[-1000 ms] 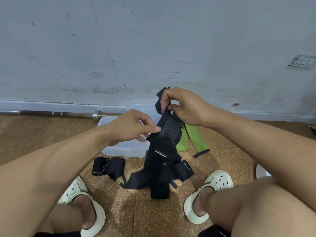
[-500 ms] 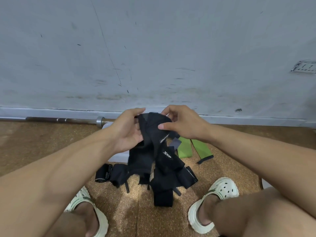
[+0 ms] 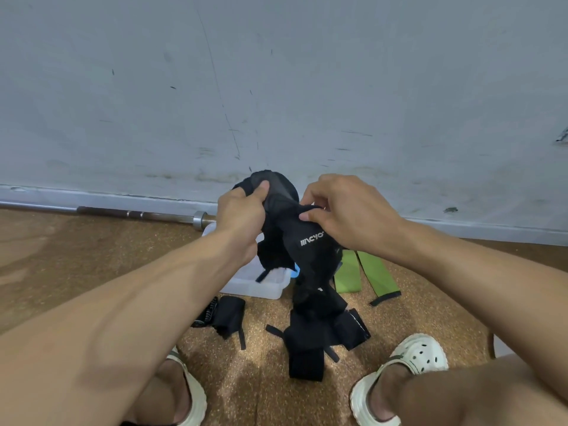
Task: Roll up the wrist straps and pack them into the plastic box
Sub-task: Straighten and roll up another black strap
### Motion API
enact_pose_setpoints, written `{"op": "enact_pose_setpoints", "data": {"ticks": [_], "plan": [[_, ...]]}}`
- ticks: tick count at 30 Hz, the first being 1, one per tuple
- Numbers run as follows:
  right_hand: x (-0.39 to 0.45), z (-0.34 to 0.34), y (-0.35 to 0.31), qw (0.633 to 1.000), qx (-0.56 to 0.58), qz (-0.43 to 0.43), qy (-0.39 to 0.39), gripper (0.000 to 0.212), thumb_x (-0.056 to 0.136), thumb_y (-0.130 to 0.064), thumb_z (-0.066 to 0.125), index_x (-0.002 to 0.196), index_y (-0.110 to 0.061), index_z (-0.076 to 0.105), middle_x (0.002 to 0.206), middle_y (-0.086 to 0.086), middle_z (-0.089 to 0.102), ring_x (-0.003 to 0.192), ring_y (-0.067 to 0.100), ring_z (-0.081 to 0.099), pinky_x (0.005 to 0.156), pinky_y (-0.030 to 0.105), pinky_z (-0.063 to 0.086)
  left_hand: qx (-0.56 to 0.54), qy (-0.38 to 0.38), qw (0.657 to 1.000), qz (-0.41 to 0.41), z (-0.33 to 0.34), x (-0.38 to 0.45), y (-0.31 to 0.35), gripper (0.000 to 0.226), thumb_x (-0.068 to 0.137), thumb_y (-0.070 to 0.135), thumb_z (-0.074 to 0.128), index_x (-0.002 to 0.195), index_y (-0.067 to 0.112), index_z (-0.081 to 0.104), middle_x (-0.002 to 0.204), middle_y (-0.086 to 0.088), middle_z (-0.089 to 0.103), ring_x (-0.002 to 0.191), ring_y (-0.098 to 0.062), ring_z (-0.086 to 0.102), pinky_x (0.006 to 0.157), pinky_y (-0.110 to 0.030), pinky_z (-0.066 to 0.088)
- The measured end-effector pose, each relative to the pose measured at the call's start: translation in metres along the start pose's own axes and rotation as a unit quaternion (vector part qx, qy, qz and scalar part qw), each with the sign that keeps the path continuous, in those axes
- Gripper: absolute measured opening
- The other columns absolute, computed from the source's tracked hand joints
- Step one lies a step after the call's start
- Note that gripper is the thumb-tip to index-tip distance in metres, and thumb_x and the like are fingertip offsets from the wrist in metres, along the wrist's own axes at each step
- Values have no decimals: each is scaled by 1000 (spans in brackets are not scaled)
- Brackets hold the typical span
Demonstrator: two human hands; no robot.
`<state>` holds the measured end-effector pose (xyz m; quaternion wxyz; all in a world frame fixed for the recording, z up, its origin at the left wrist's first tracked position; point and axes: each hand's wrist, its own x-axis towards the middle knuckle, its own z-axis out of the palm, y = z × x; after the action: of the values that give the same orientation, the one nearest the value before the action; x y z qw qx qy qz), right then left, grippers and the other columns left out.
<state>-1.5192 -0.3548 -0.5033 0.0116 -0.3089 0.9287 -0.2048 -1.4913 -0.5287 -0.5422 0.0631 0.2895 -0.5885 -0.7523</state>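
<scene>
A long black wrist strap [image 3: 309, 244] with white lettering hangs in front of me above the floor. My left hand [image 3: 242, 213] grips its bunched upper end, thumb pressed on the fabric. My right hand [image 3: 344, 210] pinches the strap just right of that. The strap's lower part drapes onto a pile of black straps [image 3: 319, 333] on the floor. Behind my left hand and the strap sits the clear plastic box [image 3: 258, 284], partly hidden. A rolled black strap [image 3: 221, 315] lies left of the pile.
Two green straps [image 3: 365, 275] lie flat to the right of the box. A steel barbell [image 3: 144, 215] runs along the foot of the grey wall. My feet in white clogs [image 3: 412, 370] rest on the cork floor, one on each side of the pile.
Both hands have risen with the strap. The left hand has gathered more of the upper end into a bunch, and the hanging part has lifted off the pile.
</scene>
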Motion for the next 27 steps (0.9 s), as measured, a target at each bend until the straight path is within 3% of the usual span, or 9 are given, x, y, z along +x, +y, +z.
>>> {"op": "enact_pose_setpoints", "data": {"ticks": [3, 5, 7, 9, 11, 13, 15, 19, 27], "plan": [[-3, -3, 3, 998, 62, 12, 6, 15, 92, -30, 73, 84, -34, 61, 78, -12, 58, 76, 10, 55, 69, 33, 42, -24, -49, 998, 7, -7, 1, 3, 16, 98, 13, 65, 112, 10, 71, 107, -13, 77, 101, -33, 73, 88, -46, 60], [-8, -3, 8, 990, 125, 46, -35, 13, 92, -27, 75, 85, -27, 64, 78, -9, 63, 71, 5, 58, 68, 29, 43, -79, -102, 991, -25, -13, 0, 9, 24, 98, 10, 64, 121, 5, 68, 115, -16, 75, 105, -31, 73, 91, -43, 59], [-12, -1, 11, 984, 155, 69, -49, 15, 89, -33, 78, 91, -28, 63, 84, -10, 65, 73, 4, 61, 69, 27, 45, -124, -138, 980, -75, -15, -5, 15, 35, 100, 29, 61, 126, 5, 66, 119, -16, 74, 109, -31, 72, 91, -44, 58], [-12, 2, 10, 983, 174, 63, 15, 27, 86, -43, 79, 105, -33, 62, 94, -11, 65, 80, 5, 63, 72, 27, 50, -118, -146, 978, -91, -12, -10, 16, 40, 104, 37, 53, 126, 6, 65, 115, -14, 75, 105, -30, 73, 83, -42, 59], [-9, 2, 6, 990, 123, 23, 70, 37, 90, -46, 74, 124, -38, 62, 99, -15, 61, 85, 5, 60, 76, 29, 52, -77, -163, 981, -74, -7, -17, 11, 36, 106, 31, 50, 125, 6, 66, 109, -13, 76, 96, -26, 74, 81, -39, 60], [-6, 5, 4, 996, 48, -10, 79, 38, 94, -44, 70, 131, -40, 64, 99, -16, 55, 87, 5, 55, 76, 31, 50, -53, -184, 980, -56, -3, -22, 6, 31, 107, 24, 49, 123, 5, 68, 109, -13, 76, 93, -24, 73, 87, -39, 60], [-4, 6, 5, 996, 18, -19, 81, 29, 94, -42, 71, 122, -39, 71, 96, -15, 53, 88, 5, 51, 72, 29, 45, -50, -192, 979, -53, -1, -24, 5, 31, 108, 23, 46, 121, 6, 69, 108, -13, 76, 90, -23, 74, 86, -39, 60], [-4, 7, 9, 994, -8, -49, 98, 6, 91, -38, 75, 94, -34, 78, 92, -14, 60, 88, 4, 49, 65, 26, 35, -68, -186, 978, -64, -2, -26, 5, 32, 109, 25, 45, 123, 4, 66, 100, -11, 78, 84, -23, 76, 70, -33, 63], [-4, 14, 9, 996, 21, -59, 65, 13, 99, -33, 63, 90, -40, 56, 95, -18, 58, 92, 4, 53, 81, 33, 49, -80, -179, 980, -39, -7, -23, 8, 28, 111, 17, 40, 127, 6, 60, 105, -12, 78, 89, -26, 77, 79, -41, 63]]}}
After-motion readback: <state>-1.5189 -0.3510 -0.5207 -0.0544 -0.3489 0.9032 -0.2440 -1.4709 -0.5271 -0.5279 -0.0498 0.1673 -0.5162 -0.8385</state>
